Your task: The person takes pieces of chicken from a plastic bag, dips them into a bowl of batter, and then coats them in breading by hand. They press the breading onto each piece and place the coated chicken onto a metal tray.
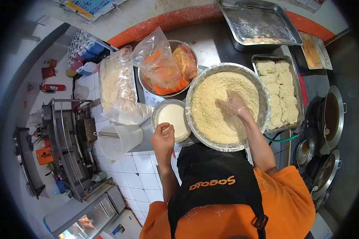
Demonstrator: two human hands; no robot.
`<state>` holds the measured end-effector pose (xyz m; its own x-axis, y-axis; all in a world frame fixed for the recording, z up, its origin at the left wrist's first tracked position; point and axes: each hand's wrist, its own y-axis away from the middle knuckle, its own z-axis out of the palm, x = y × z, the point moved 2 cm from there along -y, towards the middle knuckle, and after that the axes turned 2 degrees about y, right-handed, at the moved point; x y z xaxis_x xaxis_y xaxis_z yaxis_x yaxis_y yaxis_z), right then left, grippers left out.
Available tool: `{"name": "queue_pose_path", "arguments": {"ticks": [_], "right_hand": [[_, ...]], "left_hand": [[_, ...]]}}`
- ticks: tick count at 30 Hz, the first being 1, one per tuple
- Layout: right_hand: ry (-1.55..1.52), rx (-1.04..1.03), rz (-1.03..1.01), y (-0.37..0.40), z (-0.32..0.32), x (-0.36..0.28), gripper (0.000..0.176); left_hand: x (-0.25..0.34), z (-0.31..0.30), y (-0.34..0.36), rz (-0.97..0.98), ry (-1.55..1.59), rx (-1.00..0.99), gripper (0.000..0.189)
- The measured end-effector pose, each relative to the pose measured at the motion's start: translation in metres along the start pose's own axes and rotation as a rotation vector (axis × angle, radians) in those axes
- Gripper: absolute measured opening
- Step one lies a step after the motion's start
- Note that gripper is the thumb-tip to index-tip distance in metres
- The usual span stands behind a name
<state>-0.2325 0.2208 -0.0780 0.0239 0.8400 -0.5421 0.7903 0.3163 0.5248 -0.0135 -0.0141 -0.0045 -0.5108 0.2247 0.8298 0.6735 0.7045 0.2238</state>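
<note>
My right hand [234, 105], in a clear plastic glove, is in a wide metal bowl [263, 75] of pale yellow crumbs [211, 91]. Its fingers stretch out over the crumbs, the tips partly covered, with no piece visible in them. My left hand [162, 139] hovers at the near-left rim of a smaller metal bowl of creamy white batter [173, 117]. Its fingers are curled in, and whatever they may hold is hidden. To the right of the crumb bowl, a rectangular metal tray [301, 101] holds rows of crumb-coated pieces [278, 93].
Behind the batter stands a metal bowl with plastic bags of orange-coloured food [163, 67]. A large bag of crumbs [116, 79] and a plastic pitcher [121, 139] are at left. An empty metal pan [259, 24] is at back right; oil-filled woks [333, 117] stand far right.
</note>
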Motion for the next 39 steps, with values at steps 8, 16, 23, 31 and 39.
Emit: {"name": "queue_pose_path", "arguments": {"ticks": [8, 16, 23, 31, 39], "right_hand": [[-0.07, 0.292, -0.375, 0.06, -0.045, -0.055, 0.057], [0.322, 0.104, 0.077, 0.068, 0.004, -0.001, 0.063], [-0.151, 0.324, -0.303, 0.085, -0.028, -0.022, 0.039], [-0.172, 0.152, -0.197, 0.057, 0.01, 0.011, 0.036], [0.409, 0.199, -0.548, 0.043, 0.024, -0.009, 0.071]], "left_hand": [[0.017, -0.007, -0.007, 0.08, -0.058, 0.038, 0.024], [0.022, -0.002, -0.001, 0.122, -0.108, 0.025, 0.024], [0.032, 0.002, 0.002, 0.129, -0.114, 0.004, 0.025], [0.031, 0.0, -0.002, 0.043, -0.173, -0.001, 0.023], [0.036, -0.001, -0.009, 0.107, -0.133, 0.013, 0.022]]}}
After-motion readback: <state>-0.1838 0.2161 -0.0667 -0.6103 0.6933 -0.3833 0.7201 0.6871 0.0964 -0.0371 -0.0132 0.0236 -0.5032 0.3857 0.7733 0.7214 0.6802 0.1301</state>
